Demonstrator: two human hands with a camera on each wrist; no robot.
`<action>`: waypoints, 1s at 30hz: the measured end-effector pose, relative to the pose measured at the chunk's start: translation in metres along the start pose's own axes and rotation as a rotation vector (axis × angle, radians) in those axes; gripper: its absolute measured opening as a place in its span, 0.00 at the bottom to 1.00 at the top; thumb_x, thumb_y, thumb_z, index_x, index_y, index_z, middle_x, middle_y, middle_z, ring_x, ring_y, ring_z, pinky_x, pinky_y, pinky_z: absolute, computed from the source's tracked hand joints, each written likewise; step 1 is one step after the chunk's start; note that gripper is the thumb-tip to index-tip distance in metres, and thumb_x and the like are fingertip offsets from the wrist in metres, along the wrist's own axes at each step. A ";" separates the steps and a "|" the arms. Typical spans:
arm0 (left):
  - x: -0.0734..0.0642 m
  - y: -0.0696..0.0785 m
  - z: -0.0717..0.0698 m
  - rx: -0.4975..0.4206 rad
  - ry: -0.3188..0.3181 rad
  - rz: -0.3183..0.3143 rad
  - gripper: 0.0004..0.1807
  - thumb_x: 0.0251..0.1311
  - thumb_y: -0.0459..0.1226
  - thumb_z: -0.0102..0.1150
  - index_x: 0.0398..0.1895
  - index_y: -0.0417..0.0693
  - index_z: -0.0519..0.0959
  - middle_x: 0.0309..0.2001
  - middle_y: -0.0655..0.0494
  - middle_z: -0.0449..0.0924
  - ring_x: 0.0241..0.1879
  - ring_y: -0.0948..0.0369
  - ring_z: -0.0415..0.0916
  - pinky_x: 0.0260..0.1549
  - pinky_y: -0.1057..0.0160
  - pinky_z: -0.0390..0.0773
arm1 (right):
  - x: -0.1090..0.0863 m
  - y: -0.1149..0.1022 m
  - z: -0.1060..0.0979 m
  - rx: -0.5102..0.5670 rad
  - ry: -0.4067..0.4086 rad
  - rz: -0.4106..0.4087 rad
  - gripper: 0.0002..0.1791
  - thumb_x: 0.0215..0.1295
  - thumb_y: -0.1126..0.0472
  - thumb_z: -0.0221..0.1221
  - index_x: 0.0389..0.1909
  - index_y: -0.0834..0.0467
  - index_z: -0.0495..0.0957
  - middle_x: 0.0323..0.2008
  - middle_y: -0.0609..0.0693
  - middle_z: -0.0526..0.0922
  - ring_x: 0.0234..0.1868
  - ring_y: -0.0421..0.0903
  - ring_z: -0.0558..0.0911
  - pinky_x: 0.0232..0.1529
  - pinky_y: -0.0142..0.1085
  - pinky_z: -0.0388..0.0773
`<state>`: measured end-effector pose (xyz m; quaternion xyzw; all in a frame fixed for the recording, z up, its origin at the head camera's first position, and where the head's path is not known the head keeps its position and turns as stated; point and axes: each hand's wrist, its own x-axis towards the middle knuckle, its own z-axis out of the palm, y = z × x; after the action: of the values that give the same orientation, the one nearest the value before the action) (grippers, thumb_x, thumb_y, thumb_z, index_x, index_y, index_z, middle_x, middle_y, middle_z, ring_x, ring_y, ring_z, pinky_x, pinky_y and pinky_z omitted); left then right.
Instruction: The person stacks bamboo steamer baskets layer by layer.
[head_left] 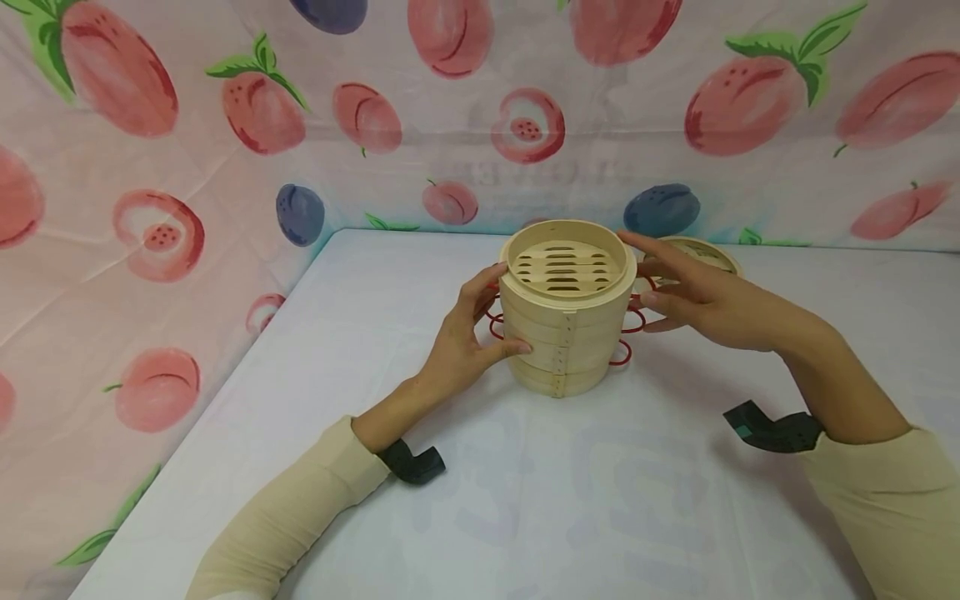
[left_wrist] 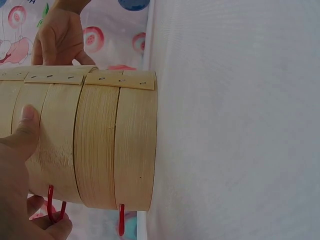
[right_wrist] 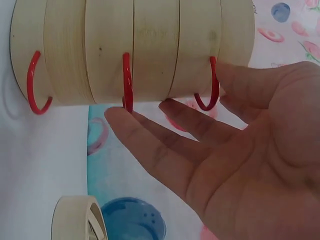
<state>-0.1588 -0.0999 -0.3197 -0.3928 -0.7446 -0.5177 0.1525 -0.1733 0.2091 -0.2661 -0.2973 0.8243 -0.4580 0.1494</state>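
A stack of round bamboo steamer baskets (head_left: 536, 342) stands upright on the white table, its top tier showing a slatted floor (head_left: 567, 269). My left hand (head_left: 459, 337) grips the stack's left side, thumb across the front and fingers bent round behind, near the red loop handles (left_wrist: 121, 220). At the other side, my right hand (head_left: 712, 304) has its fingers extended. Its fingertips touch or lie very near the upper wall and the red handles (right_wrist: 127, 80) there; exact contact is hard to tell.
Behind my right hand lies another round bamboo piece (head_left: 697, 247), partly hidden, also seen as a low bamboo ring (right_wrist: 70, 220) in the right wrist view. A fruit-printed cloth (head_left: 442, 167) hangs along the table's back and left edges. Black wrist mounts (head_left: 416, 465) stick out from both sleeves.
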 end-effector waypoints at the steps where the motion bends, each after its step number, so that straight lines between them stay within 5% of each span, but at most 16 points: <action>1: 0.000 0.001 0.000 0.000 0.000 0.001 0.50 0.42 0.21 0.71 0.66 0.38 0.50 0.66 0.34 0.56 0.63 0.43 0.63 0.61 0.45 0.64 | 0.000 0.000 -0.001 -0.020 0.005 -0.001 0.38 0.73 0.67 0.48 0.75 0.37 0.44 0.67 0.56 0.58 0.64 0.59 0.65 0.46 0.45 0.80; 8: 0.000 0.001 0.000 0.002 0.004 0.003 0.50 0.42 0.22 0.72 0.66 0.37 0.50 0.65 0.33 0.57 0.61 0.41 0.65 0.61 0.43 0.64 | -0.010 0.008 -0.019 -0.243 0.135 0.073 0.31 0.72 0.59 0.53 0.72 0.41 0.56 0.63 0.52 0.69 0.59 0.54 0.73 0.46 0.27 0.75; 15: 0.000 0.000 -0.001 0.002 0.003 -0.003 0.50 0.42 0.22 0.72 0.66 0.38 0.50 0.65 0.33 0.58 0.61 0.41 0.65 0.61 0.44 0.64 | -0.024 0.035 -0.044 -0.286 0.299 0.164 0.23 0.71 0.52 0.53 0.66 0.49 0.68 0.62 0.54 0.70 0.64 0.60 0.64 0.55 0.68 0.61; 21: -0.001 0.000 -0.001 0.002 0.004 0.000 0.50 0.42 0.22 0.71 0.67 0.38 0.50 0.65 0.33 0.57 0.61 0.41 0.65 0.60 0.43 0.64 | -0.031 0.062 -0.056 -0.293 0.428 0.211 0.25 0.70 0.50 0.54 0.64 0.54 0.70 0.61 0.60 0.69 0.65 0.63 0.62 0.58 0.69 0.56; 30: 0.000 -0.002 0.000 0.005 0.005 0.002 0.50 0.42 0.22 0.71 0.67 0.39 0.50 0.65 0.33 0.57 0.61 0.41 0.65 0.60 0.43 0.64 | -0.040 0.100 -0.063 -0.253 0.503 0.321 0.31 0.66 0.45 0.59 0.66 0.53 0.68 0.70 0.60 0.58 0.71 0.60 0.53 0.59 0.67 0.55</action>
<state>-0.1600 -0.1003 -0.3211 -0.3918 -0.7451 -0.5167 0.1558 -0.2100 0.3167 -0.3177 -0.0573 0.9221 -0.3818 -0.0268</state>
